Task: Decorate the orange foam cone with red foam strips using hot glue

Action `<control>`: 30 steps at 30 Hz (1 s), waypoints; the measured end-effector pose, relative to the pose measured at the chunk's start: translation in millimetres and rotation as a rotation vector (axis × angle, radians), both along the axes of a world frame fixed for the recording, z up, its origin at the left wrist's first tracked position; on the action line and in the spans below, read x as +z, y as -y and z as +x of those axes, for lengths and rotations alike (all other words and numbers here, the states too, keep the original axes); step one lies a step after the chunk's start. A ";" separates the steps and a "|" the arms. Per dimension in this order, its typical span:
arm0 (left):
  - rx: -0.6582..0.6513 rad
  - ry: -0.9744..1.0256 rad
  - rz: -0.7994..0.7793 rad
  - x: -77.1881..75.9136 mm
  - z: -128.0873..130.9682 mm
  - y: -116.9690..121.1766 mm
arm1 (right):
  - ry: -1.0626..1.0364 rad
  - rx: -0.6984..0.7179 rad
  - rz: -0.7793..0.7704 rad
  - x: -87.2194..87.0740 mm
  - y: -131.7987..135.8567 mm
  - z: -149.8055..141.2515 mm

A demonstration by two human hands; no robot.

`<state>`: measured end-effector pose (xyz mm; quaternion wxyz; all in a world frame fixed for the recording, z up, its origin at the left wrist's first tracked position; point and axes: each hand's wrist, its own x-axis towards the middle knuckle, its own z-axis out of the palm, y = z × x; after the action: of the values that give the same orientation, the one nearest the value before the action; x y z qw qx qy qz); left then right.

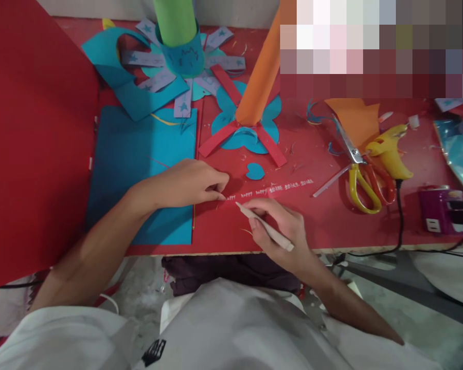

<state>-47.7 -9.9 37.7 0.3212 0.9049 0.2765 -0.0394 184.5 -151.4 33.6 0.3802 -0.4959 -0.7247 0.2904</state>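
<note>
A narrow red paper strip [259,195] with white handwriting, where "happy" repeats, lies on the red table near its front edge. My left hand [195,182] pinches or presses the strip's left end between thumb and curled fingers. In my right hand [280,226] is a white pen [270,231], closed between thumb and fingers, its tip close to the left part of the writing. Just beyond the strip sits a small blue paper heart [255,171]. Blue card sheets [139,154] lie under my left forearm.
Behind stand a green tube [176,23] on a paper flower base and an orange tube [256,87] on a blue base with red strips. Scissors [357,169], a yellow glue gun [391,149] and a purple box [438,208] lie right. A large red board [34,128] rises at left.
</note>
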 end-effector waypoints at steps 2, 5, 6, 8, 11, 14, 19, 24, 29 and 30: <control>-0.003 0.005 0.009 -1.5 -0.8 0.1 | -0.016 -0.036 -0.029 -3.8 6.8 -5.3; 0.003 0.001 0.012 -1.6 -0.8 0.2 | -0.039 -0.064 -0.018 -10.3 12.4 -11.4; 0.008 -0.005 0.010 -1.1 -0.4 0.1 | -0.041 -0.069 -0.009 -12.2 12.7 -13.0; 0.019 -0.033 0.000 0.3 0.5 -0.2 | -0.032 -0.075 0.016 -15.0 11.3 -15.3; 0.022 -0.072 -0.022 2.1 1.3 -0.8 | -0.025 -0.098 0.037 -16.1 6.3 -15.8; 0.018 -0.071 -0.037 3.2 1.2 -0.9 | -0.025 -0.098 0.033 -14.8 1.0 -13.4; 0.044 -0.096 -0.067 6.2 1.6 -0.7 | -0.019 -0.047 0.038 -12.6 -5.0 -6.6; 0.068 -0.107 -0.108 7.9 1.6 -2.0 | -0.140 0.015 0.018 -10.0 -9.5 -2.0; 0.074 -0.105 -0.138 7.5 1.3 -3.6 | -0.196 0.058 -0.040 -6.9 -15.0 2.7; 0.075 -0.113 -0.143 7.4 1.4 -3.8 | -0.192 0.061 -0.054 -6.4 -15.9 4.2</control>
<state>-46.2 -6.1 45.2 0.3700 0.8650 0.3244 -0.0979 188.8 -135.5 27.2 0.4254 -0.4534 -0.6918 0.3673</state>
